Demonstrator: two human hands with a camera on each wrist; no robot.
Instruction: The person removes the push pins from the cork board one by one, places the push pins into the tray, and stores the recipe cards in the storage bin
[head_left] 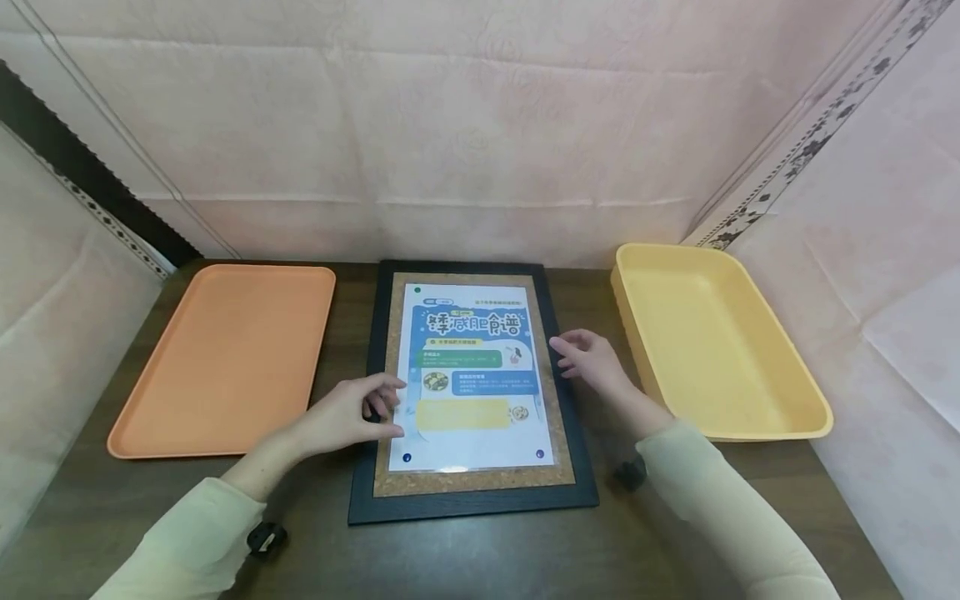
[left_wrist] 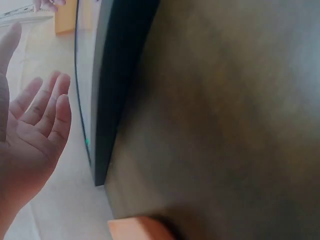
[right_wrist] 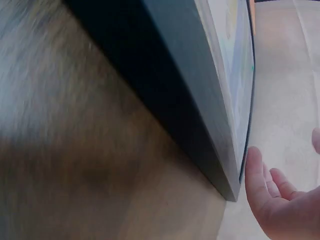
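A printed sheet (head_left: 467, 433) with blue, green and yellow blocks lies on a cork board (head_left: 480, 481) in a black frame (head_left: 480, 503). Pushpins show at three of its corners: a green pushpin (head_left: 417, 290) at top left and blue pushpins (head_left: 407, 457) at both lower corners. My left hand (head_left: 352, 414) hovers over the frame's left side, thumb and fingers apart by the sheet's edge. Across the board, my right hand (head_left: 588, 357) has its fingertips over the frame's right edge. Both wrist views show loosely extended fingers with nothing between them.
To the left lies an orange tray (head_left: 225, 358), flat on the dark wooden table (head_left: 315, 542). A deeper yellow bin (head_left: 712, 342) stands on the right, close to my right forearm. Pale cloth (head_left: 480, 125) hangs behind the table and along both sides.
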